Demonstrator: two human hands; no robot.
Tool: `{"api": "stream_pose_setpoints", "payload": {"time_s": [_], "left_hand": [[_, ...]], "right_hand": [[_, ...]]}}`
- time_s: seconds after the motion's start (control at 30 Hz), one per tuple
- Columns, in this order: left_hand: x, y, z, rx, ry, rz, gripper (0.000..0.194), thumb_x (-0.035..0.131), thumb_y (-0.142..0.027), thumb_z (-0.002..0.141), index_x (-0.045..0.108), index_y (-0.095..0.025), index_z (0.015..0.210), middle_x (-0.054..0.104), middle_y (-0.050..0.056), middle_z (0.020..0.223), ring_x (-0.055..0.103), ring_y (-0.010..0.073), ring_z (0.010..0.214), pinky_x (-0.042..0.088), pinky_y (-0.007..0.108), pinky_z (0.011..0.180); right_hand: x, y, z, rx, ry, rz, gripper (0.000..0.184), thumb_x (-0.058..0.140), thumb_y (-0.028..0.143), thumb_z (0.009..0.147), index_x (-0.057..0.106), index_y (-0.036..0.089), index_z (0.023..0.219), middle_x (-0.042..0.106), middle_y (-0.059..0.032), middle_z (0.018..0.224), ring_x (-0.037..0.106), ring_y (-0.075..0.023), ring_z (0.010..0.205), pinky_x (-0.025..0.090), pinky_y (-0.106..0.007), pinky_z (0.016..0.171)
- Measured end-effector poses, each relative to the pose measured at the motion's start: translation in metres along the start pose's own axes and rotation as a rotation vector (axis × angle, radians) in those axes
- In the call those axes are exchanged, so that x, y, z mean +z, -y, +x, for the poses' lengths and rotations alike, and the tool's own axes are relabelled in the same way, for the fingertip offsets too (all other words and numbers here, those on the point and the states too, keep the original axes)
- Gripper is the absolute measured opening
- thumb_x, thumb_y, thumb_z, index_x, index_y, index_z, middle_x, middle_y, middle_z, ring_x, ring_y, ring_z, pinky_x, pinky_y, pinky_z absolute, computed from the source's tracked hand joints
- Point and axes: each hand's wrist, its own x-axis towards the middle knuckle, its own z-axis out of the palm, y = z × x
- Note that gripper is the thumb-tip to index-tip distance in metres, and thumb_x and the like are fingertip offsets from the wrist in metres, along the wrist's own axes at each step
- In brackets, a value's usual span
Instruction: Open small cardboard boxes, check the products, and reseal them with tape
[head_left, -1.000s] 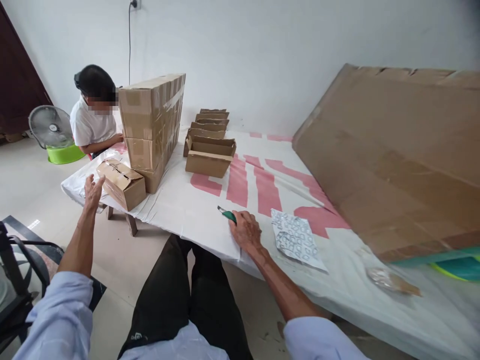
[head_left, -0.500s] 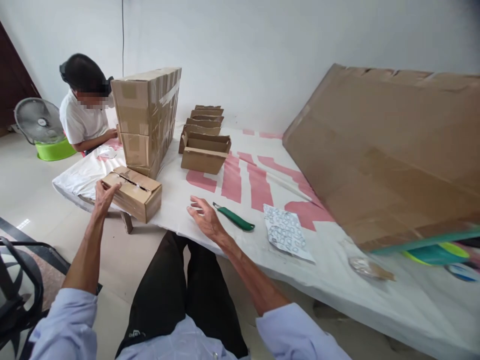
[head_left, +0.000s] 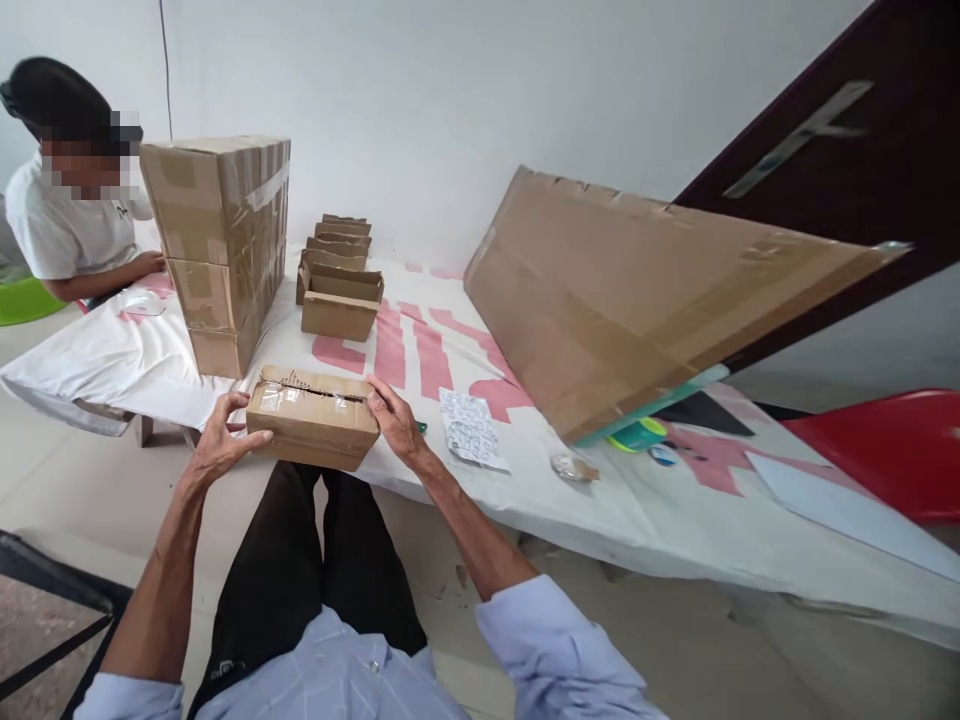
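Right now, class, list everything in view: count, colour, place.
Box: 1, brown, front centre
Box stack: 1, brown, left
Open boxes: several, brown, behind box
Cardboard: 1, brown, right
Paper: 1, white, centre
Half-hidden object: 1, green, left of paper
Roll: 1, clear, right
Tablecloth: 1, white-pink, centre
Chair: 1, red, right
Door: 1, dark, right
Basin: 1, green, left
Person: 1, white shirt, left
Hands: 2, bare, at box ends
Sleeves: 2, blue, below
Trousers: 1, black, below
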Motion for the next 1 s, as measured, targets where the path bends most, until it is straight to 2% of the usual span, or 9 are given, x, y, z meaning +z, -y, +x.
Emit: {"api": "stream_pose_setpoints", "payload": {"time_s": [0.07, 0.13, 0.23, 0.37, 0.57, 0.7, 0.8, 0.9, 1.0], "left_hand": [[-0.003, 0.003, 0.013, 0.043, 0.111, -0.093, 0.067, 0.093, -0.045, 0.059, 0.057, -0.026, 0.112, 0.055, 0.013, 0.152, 0.055, 0.0359, 0.142, 0.058, 0.046, 0.102], [-0.001, 0.005, 0.023, 0.047, 0.182, -0.144, 0.079, 0.094, -0.042, 0.058, 0.055, -0.026, 0.124, 0.055, 0.015, 0.154, 0.054, 0.0375, 0.144, 0.055, 0.048, 0.108], [0.006, 0.009, 0.03, 0.029, 0.18, -0.142, 0.098, 0.094, -0.04, 0.054, 0.05, -0.024, 0.14, 0.061, 0.015, 0.147, 0.056, 0.0397, 0.141, 0.05, 0.051, 0.115], [0.01, 0.015, 0.028, 0.023, 0.196, -0.123, 0.11, 0.094, -0.036, 0.053, 0.046, -0.024, 0.152, 0.055, 0.015, 0.155, 0.047, 0.0413, 0.149, 0.043, 0.05, 0.122], [0.011, 0.012, 0.011, 0.103, 0.313, -0.119, 0.119, 0.095, -0.045, 0.058, 0.038, -0.028, 0.161, 0.042, 0.018, 0.167, 0.033, 0.0419, 0.159, 0.037, 0.057, 0.124], [0.019, 0.0, -0.007, 0.179, 0.346, -0.083, 0.122, 0.096, -0.046, 0.062, 0.033, -0.028, 0.165, 0.034, 0.019, 0.172, 0.026, 0.0405, 0.163, 0.026, 0.059, 0.129], [0.027, -0.009, -0.016, 0.236, 0.327, -0.093, 0.118, 0.096, -0.047, 0.064, 0.037, -0.027, 0.164, 0.038, 0.017, 0.17, 0.03, 0.0394, 0.161, 0.026, 0.056, 0.131], [0.032, -0.009, -0.019, 0.266, 0.282, -0.113, 0.115, 0.096, -0.05, 0.064, 0.042, -0.026, 0.162, 0.043, 0.017, 0.167, 0.036, 0.04, 0.158, 0.03, 0.054, 0.13], [0.034, 0.0, -0.019, 0.224, 0.262, -0.129, 0.118, 0.097, -0.056, 0.061, 0.043, -0.025, 0.161, 0.041, 0.018, 0.167, 0.035, 0.042, 0.158, 0.032, 0.055, 0.129]], "right_hand": [[-0.003, 0.001, 0.0, -0.018, 0.008, -0.003, 0.08, 0.056, 0.078, 0.092, 0.065, 0.021, 0.147, 0.064, -0.0127, 0.151, 0.057, -0.0332, 0.143, 0.042, -0.052, 0.124], [-0.003, 0.001, -0.001, -0.024, 0.018, -0.001, 0.078, 0.058, 0.075, 0.092, 0.063, 0.021, 0.148, 0.064, -0.0122, 0.151, 0.058, -0.033, 0.141, 0.044, -0.052, 0.123], [-0.002, -0.001, -0.004, -0.004, 0.02, -0.019, 0.075, 0.061, 0.071, 0.092, 0.061, 0.023, 0.151, 0.063, -0.011, 0.153, 0.058, -0.033, 0.141, 0.047, -0.051, 0.12], [-0.002, -0.009, -0.004, 0.006, 0.022, -0.04, 0.073, 0.062, 0.067, 0.092, 0.062, 0.022, 0.15, 0.062, -0.0111, 0.153, 0.055, -0.0332, 0.145, 0.044, -0.051, 0.123], [-0.023, -0.023, -0.002, 0.053, 0.056, 0.021, 0.067, 0.067, 0.062, 0.09, 0.066, 0.026, 0.146, 0.062, -0.0072, 0.155, 0.051, -0.0311, 0.149, 0.038, -0.05, 0.127], [-0.046, -0.034, -0.003, 0.207, 0.068, 0.155, 0.071, 0.072, 0.063, 0.085, 0.067, 0.027, 0.145, 0.064, -0.0063, 0.153, 0.059, -0.031, 0.141, 0.047, -0.048, 0.119], [-0.057, -0.038, -0.003, 0.296, 0.08, 0.215, 0.075, 0.077, 0.063, 0.079, 0.067, 0.027, 0.144, 0.064, -0.0057, 0.152, 0.066, -0.0304, 0.131, 0.055, -0.044, 0.108], [-0.06, -0.038, -0.001, 0.323, 0.109, 0.228, 0.077, 0.078, 0.063, 0.077, 0.067, 0.027, 0.145, 0.069, -0.0058, 0.145, 0.071, -0.0292, 0.121, 0.059, -0.04, 0.098], [-0.057, -0.038, 0.001, 0.316, 0.118, 0.239, 0.077, 0.079, 0.062, 0.076, 0.068, 0.027, 0.144, 0.073, -0.0055, 0.139, 0.072, -0.0275, 0.115, 0.06, -0.037, 0.091]]}}
